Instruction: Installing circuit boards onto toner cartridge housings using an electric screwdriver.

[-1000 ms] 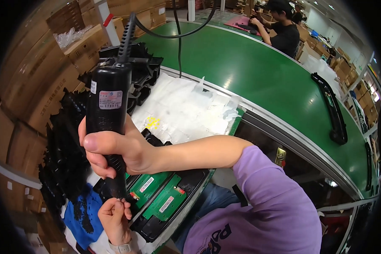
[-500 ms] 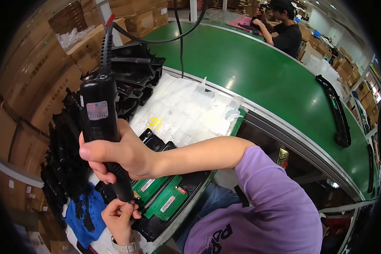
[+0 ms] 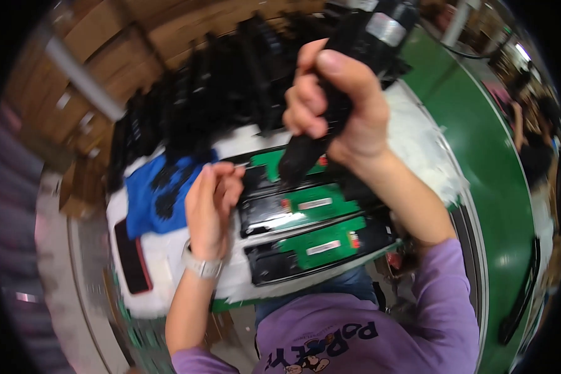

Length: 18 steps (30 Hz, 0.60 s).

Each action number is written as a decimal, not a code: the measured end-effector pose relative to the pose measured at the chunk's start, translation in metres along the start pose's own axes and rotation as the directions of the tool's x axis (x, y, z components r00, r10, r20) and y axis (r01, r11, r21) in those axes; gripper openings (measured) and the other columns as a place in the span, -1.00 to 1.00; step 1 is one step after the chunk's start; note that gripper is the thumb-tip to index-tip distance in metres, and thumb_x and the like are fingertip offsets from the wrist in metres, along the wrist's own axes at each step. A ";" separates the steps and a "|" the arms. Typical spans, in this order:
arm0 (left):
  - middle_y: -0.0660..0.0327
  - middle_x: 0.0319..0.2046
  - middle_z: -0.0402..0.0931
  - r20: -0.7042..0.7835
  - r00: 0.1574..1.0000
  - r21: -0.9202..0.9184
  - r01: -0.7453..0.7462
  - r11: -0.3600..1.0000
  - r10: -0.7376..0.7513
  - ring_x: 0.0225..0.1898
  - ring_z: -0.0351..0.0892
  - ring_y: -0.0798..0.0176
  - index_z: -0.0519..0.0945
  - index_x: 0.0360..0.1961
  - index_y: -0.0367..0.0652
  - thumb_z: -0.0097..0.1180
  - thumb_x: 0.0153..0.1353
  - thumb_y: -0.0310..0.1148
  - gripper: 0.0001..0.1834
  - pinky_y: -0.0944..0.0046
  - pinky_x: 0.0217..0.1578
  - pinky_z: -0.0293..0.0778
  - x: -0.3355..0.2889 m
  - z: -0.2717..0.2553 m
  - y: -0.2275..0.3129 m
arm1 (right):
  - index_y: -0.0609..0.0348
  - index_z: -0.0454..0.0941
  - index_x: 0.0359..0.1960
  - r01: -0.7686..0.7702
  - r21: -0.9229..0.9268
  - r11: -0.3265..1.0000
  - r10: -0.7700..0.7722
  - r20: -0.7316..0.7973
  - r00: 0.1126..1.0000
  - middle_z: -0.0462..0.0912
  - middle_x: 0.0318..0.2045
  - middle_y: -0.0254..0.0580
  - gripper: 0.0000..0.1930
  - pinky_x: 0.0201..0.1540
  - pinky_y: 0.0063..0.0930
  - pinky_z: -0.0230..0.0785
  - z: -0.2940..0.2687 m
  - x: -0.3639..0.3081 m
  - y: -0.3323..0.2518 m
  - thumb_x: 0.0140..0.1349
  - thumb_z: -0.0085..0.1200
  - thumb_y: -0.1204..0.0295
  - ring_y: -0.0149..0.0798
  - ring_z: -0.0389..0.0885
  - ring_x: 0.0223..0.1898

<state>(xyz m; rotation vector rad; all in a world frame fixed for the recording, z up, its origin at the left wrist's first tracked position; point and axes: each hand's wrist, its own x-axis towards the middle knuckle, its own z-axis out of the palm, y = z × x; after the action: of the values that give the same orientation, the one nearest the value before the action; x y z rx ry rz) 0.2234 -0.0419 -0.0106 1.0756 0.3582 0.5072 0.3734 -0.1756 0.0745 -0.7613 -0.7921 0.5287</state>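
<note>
The right hand (image 3: 343,106) is clamped mid-body on the black electric screwdriver (image 3: 330,118) (likely rigid, top-heavy), while the left hand's (image 3: 210,209) fingers pinch beside the green circuit board (image 3: 311,202).

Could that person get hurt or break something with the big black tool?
Maybe. The left hand rests right beside where the screwdriver tip comes down, so a slip might jab a finger. A slip could also scratch the green circuit boards. The picture is blurry, so aiming may be harder.

A green conveyor belt (image 3: 480,162) beside stacked black parts (image 3: 187,106)
</note>
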 end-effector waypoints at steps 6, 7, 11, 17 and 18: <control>-0.11 -0.02 0.37 -0.071 0.985 -0.024 -0.160 0.987 0.158 0.08 0.40 0.08 0.31 -0.13 -0.37 -0.33 0.31 -0.52 -0.80 0.35 0.03 0.38 0.007 -0.015 0.014 | 0.34 0.34 -0.36 0.109 -0.243 0.964 -0.073 0.151 0.986 0.32 -0.77 -0.27 -0.76 -0.71 -0.53 0.15 0.025 0.026 0.032 0.09 -0.01 0.38 -0.41 0.28 -0.82; -0.11 -0.02 0.37 -0.079 0.984 -0.028 -0.162 0.986 0.160 0.08 0.40 0.08 0.31 -0.13 -0.37 -0.33 0.31 -0.52 -0.80 0.35 0.03 0.38 0.006 -0.017 0.015 | 0.34 0.36 -0.38 0.114 -0.266 0.957 -0.071 0.166 0.984 0.34 -0.77 -0.27 -0.78 -0.71 -0.54 0.15 0.029 0.028 0.037 0.08 0.01 0.39 -0.40 0.29 -0.81; -0.11 -0.07 0.41 -0.056 0.990 -0.017 -0.130 0.991 0.129 0.02 0.46 0.08 0.31 -0.15 -0.37 -0.31 0.33 -0.48 -0.81 0.36 -0.02 0.43 0.003 -0.019 0.023 | 0.32 0.40 -0.47 0.156 -0.359 0.920 -0.085 0.204 0.975 0.37 -0.77 -0.28 -0.80 -0.71 -0.60 0.16 0.028 0.035 0.055 0.05 0.06 0.40 -0.42 0.34 -0.80; -0.12 -0.11 0.44 0.003 1.000 0.024 -0.031 0.999 0.031 -0.02 0.49 0.09 0.31 -0.14 -0.38 -0.30 0.34 -0.44 -0.78 0.34 -0.05 0.45 0.003 -0.019 0.030 | 0.30 0.42 -0.51 0.144 -0.389 0.910 -0.081 0.174 0.981 0.39 -0.78 -0.28 -0.81 -0.71 -0.62 0.17 0.025 0.037 0.061 0.04 0.08 0.41 -0.43 0.35 -0.79; -0.13 -0.10 0.44 0.000 1.000 -0.020 -0.008 1.000 0.008 -0.02 0.49 0.09 0.31 -0.13 -0.38 -0.31 0.35 -0.43 -0.77 0.34 -0.06 0.45 0.003 -0.018 0.029 | 0.30 0.42 -0.52 0.142 -0.386 0.911 -0.080 0.173 0.982 0.40 -0.77 -0.28 -0.82 -0.71 -0.62 0.17 0.025 0.038 0.062 0.05 0.08 0.41 -0.43 0.35 -0.79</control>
<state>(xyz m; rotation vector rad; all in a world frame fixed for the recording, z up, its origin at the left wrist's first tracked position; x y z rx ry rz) 0.2106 -0.0156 0.0075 1.0583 0.3482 0.5163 0.3674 -0.1018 0.0551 -1.0515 -1.1004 0.3267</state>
